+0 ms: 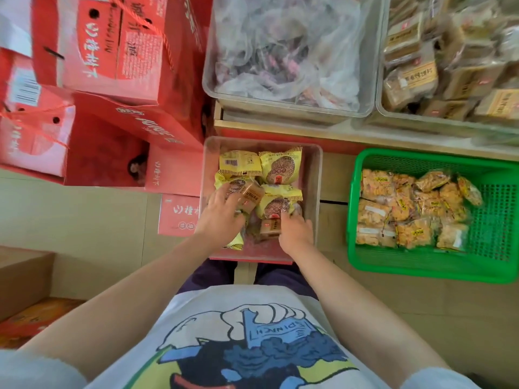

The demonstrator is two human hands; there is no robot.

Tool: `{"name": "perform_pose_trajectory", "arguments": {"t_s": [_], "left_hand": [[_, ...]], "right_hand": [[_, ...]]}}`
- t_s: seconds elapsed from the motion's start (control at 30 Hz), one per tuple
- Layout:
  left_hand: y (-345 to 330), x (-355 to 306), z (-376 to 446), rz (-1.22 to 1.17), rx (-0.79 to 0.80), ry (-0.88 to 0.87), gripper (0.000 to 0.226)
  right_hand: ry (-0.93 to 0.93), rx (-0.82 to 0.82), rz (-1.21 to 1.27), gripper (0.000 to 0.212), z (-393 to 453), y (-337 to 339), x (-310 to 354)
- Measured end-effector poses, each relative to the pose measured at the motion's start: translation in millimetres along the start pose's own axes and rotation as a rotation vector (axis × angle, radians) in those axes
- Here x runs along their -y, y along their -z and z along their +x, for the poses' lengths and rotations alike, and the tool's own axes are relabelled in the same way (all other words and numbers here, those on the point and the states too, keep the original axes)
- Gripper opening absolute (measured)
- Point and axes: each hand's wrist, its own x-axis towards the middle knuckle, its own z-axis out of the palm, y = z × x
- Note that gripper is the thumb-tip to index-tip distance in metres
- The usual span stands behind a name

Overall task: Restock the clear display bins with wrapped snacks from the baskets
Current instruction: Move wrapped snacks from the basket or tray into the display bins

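A clear display bin [316, 175] sits in front of me and holds several yellow wrapped cakes [280, 165] and brown wrapped snacks. My left hand [222, 213] is inside the bin on the left, its fingers curled round a brown wrapped snack [251, 196]. My right hand [295, 230] is at the bin's near right side and grips another brown wrapped snack [269, 226]. A green basket [494, 214] to the right holds several orange snack packs [407, 211].
Red gift cartons [112, 80] are stacked on the left, close to the bin. Two more clear bins stand on a shelf behind: one with plastic bags [283, 51], one with brown packs [449, 66]. A cardboard box [22, 276] is at the near left.
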Motion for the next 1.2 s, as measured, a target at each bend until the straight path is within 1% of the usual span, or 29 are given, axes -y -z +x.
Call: {"name": "perform_pose_trajectory", "arguments": {"t_s": [0.07, 0.17, 0.2, 0.27, 0.33, 0.4, 0.47, 0.5, 0.57, 0.6, 0.67, 0.77, 0.83, 0.9, 0.97, 1.0, 1.07, 1.1, 1.13, 1.17, 1.2], "left_hand": [[2.2, -3.0, 2.0, 0.001, -0.002, -0.002, 0.052], [3.0, -7.6, 4.8, -0.029, 0.020, -0.018, 0.046], [4.7, -10.8, 4.9, -0.063, 0.048, -0.013, 0.042], [10.1, -20.8, 5.3, -0.217, 0.119, 0.061, 0.031], [21.4, -41.5, 2.2, -0.395, 0.178, 0.172, 0.027], [35.1, -67.4, 2.0, -0.590, 0.186, 0.215, 0.034], [51.0, -98.1, 5.6, -0.866, 0.169, 0.196, 0.042], [59.7, -114.4, 8.0, -0.983, 0.137, 0.166, 0.041], [81.3, -147.0, 14.0, -1.095, 0.025, 0.104, 0.026], [93.0, -162.6, 17.5, -1.102, -0.027, 0.076, 0.022], [112.8, -192.3, 25.2, -1.109, -0.064, 0.021, 0.027], [123.2, -230.8, 33.9, -1.097, 0.010, -0.044, 0.018], [114.0, -255.8, 34.8, -1.057, 0.090, -0.054, 0.021], [100.8, -276.6, 37.5, -1.081, 0.069, -0.014, 0.029], [95.5, -294.0, 42.0, -1.161, 0.025, -0.007, 0.029], [95.8, -300.9, 46.1, -1.181, 0.014, -0.028, 0.028], [100.4, -313.5, 53.9, -1.170, 0.005, -0.094, 0.029], [103.3, -319.6, 57.3, -1.158, 0.017, -0.137, 0.031], [105.6, -325.2, 61.0, -1.148, 0.038, -0.187, 0.034], [107.5, -331.0, 63.7, -1.142, 0.064, -0.239, 0.039], [108.1, -336.5, 66.4, -1.120, 0.076, -0.280, 0.044]], "right_hand": [[-0.009, -0.022, 0.077, 0.044, -2.1, 0.4, -2.5], [-0.028, -0.038, 0.283, 0.031, -9.7, 8.7, -4.9], [-0.027, -0.029, 0.375, 0.029, -14.3, 16.9, -5.5], [-0.011, -0.035, 0.605, 0.026, -26.1, 39.4, -7.3], [0.021, -0.138, 0.811, 0.025, -43.5, 68.1, -10.9], [0.068, -0.327, 0.932, 0.023, -61.5, 97.6, -17.0], [0.119, -0.477, 0.986, 0.025, -73.9, 123.9, -23.7], [0.145, -0.529, 1.006, 0.027, -77.7, 136.5, -27.2], [0.198, -0.604, 1.065, 0.031, -85.3, 161.3, -37.1], [0.212, -0.627, 1.107, 0.031, -89.4, 173.4, -44.1], [0.216, -0.671, 1.160, 0.028, -96.1, 193.5, -63.1], [0.211, -0.731, 1.100, 0.023, -100.1, 210.5, -92.3], [0.245, -0.762, 1.034, 0.023, -101.2, 217.2, -103.8], [0.294, -0.756, 0.968, 0.021, -102.1, 224.2, -111.0], [0.323, -0.735, 0.992, 0.015, -104.6, 231.1, -122.2], [0.300, -0.745, 1.056, 0.011, -105.0, 236.1, -131.1], [0.176, -0.819, 1.216, 0.006, -102.1, 247.3, -156.1], [0.112, -0.841, 1.271, 0.011, -99.1, 254.4, -170.2], [0.068, -0.808, 1.314, 0.019, -95.6, 261.7, -183.4], [0.049, -0.717, 1.355, 0.028, -91.9, 269.2, -194.7], [0.055, -0.591, 1.400, 0.033, -87.3, 275.3, -203.5]]}}
